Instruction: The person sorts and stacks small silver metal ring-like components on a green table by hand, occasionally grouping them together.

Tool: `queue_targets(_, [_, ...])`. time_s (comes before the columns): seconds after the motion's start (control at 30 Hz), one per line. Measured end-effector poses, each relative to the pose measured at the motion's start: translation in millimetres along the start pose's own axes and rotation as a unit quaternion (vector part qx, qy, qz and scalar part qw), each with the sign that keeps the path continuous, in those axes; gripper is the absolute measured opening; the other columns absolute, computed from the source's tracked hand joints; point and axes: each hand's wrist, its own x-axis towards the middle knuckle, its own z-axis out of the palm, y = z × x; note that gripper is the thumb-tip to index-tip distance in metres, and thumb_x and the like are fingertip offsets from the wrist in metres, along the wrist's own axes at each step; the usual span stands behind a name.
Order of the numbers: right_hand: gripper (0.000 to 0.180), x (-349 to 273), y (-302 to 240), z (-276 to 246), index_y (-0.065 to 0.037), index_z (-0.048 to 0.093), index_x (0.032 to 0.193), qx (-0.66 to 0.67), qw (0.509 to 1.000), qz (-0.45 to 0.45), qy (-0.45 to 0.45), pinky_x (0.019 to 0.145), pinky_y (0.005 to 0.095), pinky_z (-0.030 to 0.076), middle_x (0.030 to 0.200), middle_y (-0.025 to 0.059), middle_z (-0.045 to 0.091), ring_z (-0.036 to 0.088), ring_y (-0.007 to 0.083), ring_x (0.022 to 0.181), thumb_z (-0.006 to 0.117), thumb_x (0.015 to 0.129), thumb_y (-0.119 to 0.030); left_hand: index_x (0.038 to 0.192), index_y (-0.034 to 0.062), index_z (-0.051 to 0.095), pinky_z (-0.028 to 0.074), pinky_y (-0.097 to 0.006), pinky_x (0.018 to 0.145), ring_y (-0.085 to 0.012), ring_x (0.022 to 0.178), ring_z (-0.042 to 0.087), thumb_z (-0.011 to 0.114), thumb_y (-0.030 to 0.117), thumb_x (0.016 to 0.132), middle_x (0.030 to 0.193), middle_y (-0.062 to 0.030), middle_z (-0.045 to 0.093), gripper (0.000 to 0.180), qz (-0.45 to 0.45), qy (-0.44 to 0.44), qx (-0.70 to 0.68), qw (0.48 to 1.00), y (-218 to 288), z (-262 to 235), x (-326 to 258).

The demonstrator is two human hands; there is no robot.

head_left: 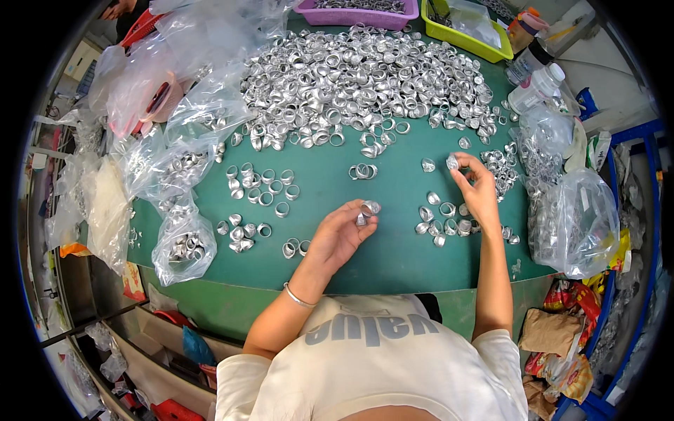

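My left hand [340, 235] is closed on a couple of silver metal rings [370, 208], held at the fingertips over the middle of the green table [316, 182]. Out to the right, my right hand [477, 186] pinches one silver ring [452, 162] between thumb and fingers. Below it lies a loose cluster of rings [436, 228]. A single ring [428, 165] sits just left of its fingertips. Beside my left hand are a few rings [289, 249], partly covered by the wrist. Farther up, a small group of rings [363, 172] rests alone.
A large heap of rings [365, 84] covers the far side. Small ring groups [265, 186] lie at left. Clear bags of rings [184, 245] [572, 224] flank the table. Purple [354, 17] and yellow-green baskets [467, 38] stand at the back, white bottles [537, 88] at far right.
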Motion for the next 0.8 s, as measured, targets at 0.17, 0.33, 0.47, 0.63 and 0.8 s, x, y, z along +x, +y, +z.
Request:
queue_targets(0.17, [0.013,22,1,21,0.001,0.061,0.09,-0.014,0.99,-0.098,-0.102,0.078,0.032,0.044,0.104,0.0082,0.064,0.058,0.0229,0.088,0.066,0.079,-0.004,0.11,-0.0074,0.051,0.054,-0.031,0.086,-0.0226,0.093,0.061,0.05,0.009,0.095,0.107,-0.0165,0.058,0.022,-0.012,-0.014,-0.003,1.0,-2,9,-1])
queue_targets(0.33, [0.014,12,-10,12,0.0,0.06,0.088,-0.091,0.958,-0.164,-0.218,0.089,0.0359,0.04,0.096,0.0097,0.063,0.056,0.0285,0.09,0.067,0.079,-0.008,0.111,-0.0075,0.05,0.054,-0.032,0.088,-0.0232,0.094,0.061,0.049,0.01,0.095,0.108,-0.0181,0.058,0.024,-0.026,-0.026,-0.024,0.999,-2,8,-2])
queue_targets(0.47, [0.012,-2,-16,-15,-0.001,0.062,0.084,-0.059,0.951,-0.059,-0.298,0.089,0.0357,0.041,0.095,0.0082,0.062,0.055,0.0256,0.095,0.067,0.081,-0.012,0.112,-0.0069,0.05,0.054,-0.033,0.088,-0.0238,0.096,0.061,0.049,0.01,0.095,0.109,-0.0192,0.058,0.024,-0.041,-0.038,-0.044,0.997,-2,10,-3])
queue_targets(0.63, [0.017,-10,-19,-23,-0.002,0.065,0.091,-0.082,0.952,-0.087,-0.281,0.09,0.0364,0.041,0.101,0.0086,0.062,0.053,0.0257,0.1,0.068,0.081,-0.015,0.113,-0.0059,0.051,0.054,-0.034,0.09,-0.0255,0.099,0.062,0.049,0.012,0.096,0.11,-0.0205,0.058,0.025,-0.041,-0.014,-0.003,0.999,-4,19,-6])
queue_targets(0.8, [0.026,-21,-58,1,-0.003,0.064,0.102,0.034,0.958,-0.125,-0.256,0.088,0.0375,0.045,0.107,0.0106,0.062,0.056,0.0266,0.098,0.07,0.079,-0.014,0.117,-0.0062,0.051,0.053,-0.034,0.092,-0.0263,0.106,0.061,0.048,0.015,0.097,0.114,-0.0214,0.058,0.029,-0.054,-0.008,0.035,0.998,-7,24,-8])
